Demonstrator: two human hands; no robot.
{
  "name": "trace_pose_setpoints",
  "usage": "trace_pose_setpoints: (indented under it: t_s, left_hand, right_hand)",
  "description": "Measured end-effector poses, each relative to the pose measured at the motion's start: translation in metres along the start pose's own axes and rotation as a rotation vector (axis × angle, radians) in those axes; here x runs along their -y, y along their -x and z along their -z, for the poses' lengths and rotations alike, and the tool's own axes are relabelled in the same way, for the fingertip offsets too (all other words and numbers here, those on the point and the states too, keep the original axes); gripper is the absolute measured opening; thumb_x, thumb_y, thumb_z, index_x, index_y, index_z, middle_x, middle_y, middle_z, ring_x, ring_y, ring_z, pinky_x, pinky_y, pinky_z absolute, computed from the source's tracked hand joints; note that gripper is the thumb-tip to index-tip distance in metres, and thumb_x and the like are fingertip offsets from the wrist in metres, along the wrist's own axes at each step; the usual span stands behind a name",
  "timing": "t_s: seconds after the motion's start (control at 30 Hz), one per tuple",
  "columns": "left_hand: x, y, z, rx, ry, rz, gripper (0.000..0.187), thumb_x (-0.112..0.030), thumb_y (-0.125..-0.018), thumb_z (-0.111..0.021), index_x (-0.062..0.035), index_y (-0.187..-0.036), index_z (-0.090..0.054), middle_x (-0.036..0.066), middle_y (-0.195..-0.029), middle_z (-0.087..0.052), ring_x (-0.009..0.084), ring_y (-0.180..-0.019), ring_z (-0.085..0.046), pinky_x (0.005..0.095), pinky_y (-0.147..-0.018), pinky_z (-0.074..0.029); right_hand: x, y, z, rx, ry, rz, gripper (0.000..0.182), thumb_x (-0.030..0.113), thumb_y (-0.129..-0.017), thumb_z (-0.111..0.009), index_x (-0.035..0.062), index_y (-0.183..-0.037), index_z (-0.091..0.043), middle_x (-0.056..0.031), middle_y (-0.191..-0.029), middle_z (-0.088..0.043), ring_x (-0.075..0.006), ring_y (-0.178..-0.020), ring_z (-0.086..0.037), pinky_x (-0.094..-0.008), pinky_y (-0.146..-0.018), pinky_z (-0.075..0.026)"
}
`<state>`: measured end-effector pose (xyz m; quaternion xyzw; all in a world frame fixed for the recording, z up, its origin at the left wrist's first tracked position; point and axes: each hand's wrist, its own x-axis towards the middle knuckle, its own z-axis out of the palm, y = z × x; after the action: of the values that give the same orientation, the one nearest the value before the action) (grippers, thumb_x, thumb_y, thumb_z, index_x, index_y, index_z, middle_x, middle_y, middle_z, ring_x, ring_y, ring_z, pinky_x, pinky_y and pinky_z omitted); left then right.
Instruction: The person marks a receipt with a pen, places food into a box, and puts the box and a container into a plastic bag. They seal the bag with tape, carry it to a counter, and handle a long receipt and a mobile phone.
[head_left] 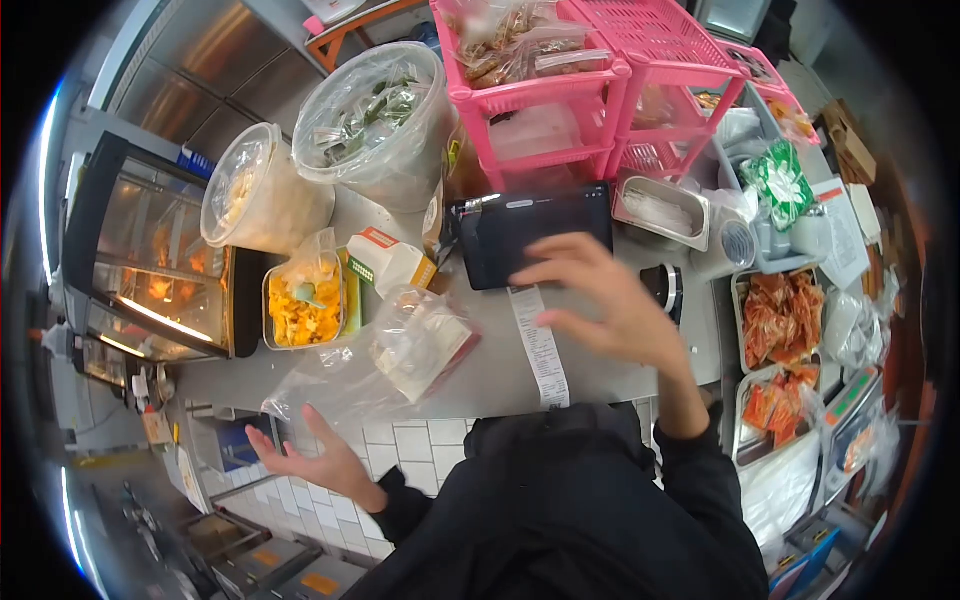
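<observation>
My right hand (610, 305) hovers with its fingers apart over the lower right edge of a black tablet-like device (500, 240). A long printed receipt (540, 350) runs from that device toward the counter's front edge, just left of my right hand. Held out low at the left, my left hand (318, 462) is open, palm up, in front of the counter, with nothing in it. Nearest to it is a clear plastic bag (330, 375). Beside that, a whitish packet in clear plastic (425, 350) lies on the counter.
A container of orange-yellow pieces (305, 315) and a white-and-green carton (385, 262) stand left. Behind are lined tubs (405, 180) and pink racks (535, 95). Trays of reddish meat (780, 320) sit right; a lit display case (155, 255) stands far left.
</observation>
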<state>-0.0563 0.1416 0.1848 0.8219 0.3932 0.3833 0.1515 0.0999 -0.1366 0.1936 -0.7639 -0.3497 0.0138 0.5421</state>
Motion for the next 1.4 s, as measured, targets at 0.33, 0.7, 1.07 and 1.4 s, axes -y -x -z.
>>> trace_pose_setpoints:
  t_s: [0.33,0.7,1.07,1.4]
  left_hand:
    - [-0.009,0.223,-0.158,1.255,-0.081,-0.719,0.077,-0.039,-0.079,-0.060,-0.0086,-0.139,-0.022,0.014,-0.146,-0.017,0.0406,-0.133,-0.015,0.0639,-0.098,-0.018]
    - [-0.018,0.200,-0.202,1.262,-0.209,-0.488,0.097,-0.054,-0.073,-0.060,-0.0144,-0.144,-0.006,0.013,-0.149,-0.006,0.0415,-0.135,-0.005,0.0689,-0.096,-0.011]
    - [-0.015,0.205,-0.210,1.296,-0.173,-0.424,0.099,-0.053,-0.073,-0.061,-0.0121,-0.143,-0.006,0.015,-0.149,-0.002,0.0419,-0.135,0.003,0.0692,-0.096,-0.010]
    - [-0.013,0.203,-0.205,1.284,-0.134,-0.442,0.101,-0.054,-0.072,-0.062,-0.0117,-0.143,-0.005,0.017,-0.148,-0.003,0.0450,-0.134,0.002,0.0686,-0.096,-0.014]
  right_hand:
    - [-0.104,0.111,0.126,-0.591,-0.228,-0.504,0.015,0.009,-0.087,-0.055,0.0003,-0.097,-0.059,-0.0046,-0.089,-0.060,-0.0101,-0.084,-0.055,-0.0221,-0.077,-0.042]
    - [-0.243,0.068,0.229,-0.512,1.143,-0.998,0.028,0.012,-0.068,-0.065,0.0048,-0.095,-0.061,-0.0168,-0.099,-0.058,-0.0299,-0.094,-0.058,-0.0421,-0.078,-0.046]
    - [-0.273,0.074,0.250,0.121,0.639,-0.526,0.015,0.018,-0.062,-0.072,0.0078,-0.071,-0.067,-0.0161,-0.079,-0.063,-0.0318,-0.076,-0.062,-0.0408,-0.068,-0.049]
    - [-0.211,0.071,0.333,-0.493,0.820,-0.515,0.014,0.010,-0.064,-0.068,0.0002,-0.071,-0.061,-0.0161,-0.068,-0.060,-0.0311,-0.065,-0.059,-0.0385,-0.058,-0.044]
